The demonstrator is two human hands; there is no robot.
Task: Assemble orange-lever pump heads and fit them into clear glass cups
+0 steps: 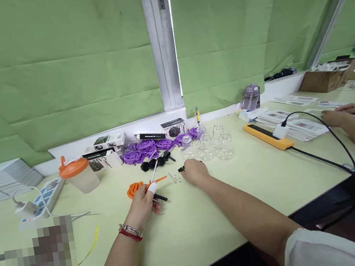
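My left hand (145,200) is closed, a white covering on its thumb. A thin metal shaft (154,170), like a screwdriver's, sticks up from it; a black rod-like piece (160,197) shows below the thumb. Curved orange plastic parts (134,189) are at its fingers; whether they are gripped or lie on the table, I cannot tell. My right hand (195,170) rests low over the table, fingers closed around a small black piece (181,169), mostly hidden. Small screws (176,178) lie between the hands. Black knob-like parts (151,164) sit just behind them.
Purple plastic parts (146,148) are heaped along the back, beside cup holder boxes (103,159). Clear glass jars (222,146) stand behind my right hand. An orange-lidded cup (82,178) is at left, a yellow power strip (268,136) at right. Another person's hands (335,117) are at far right.
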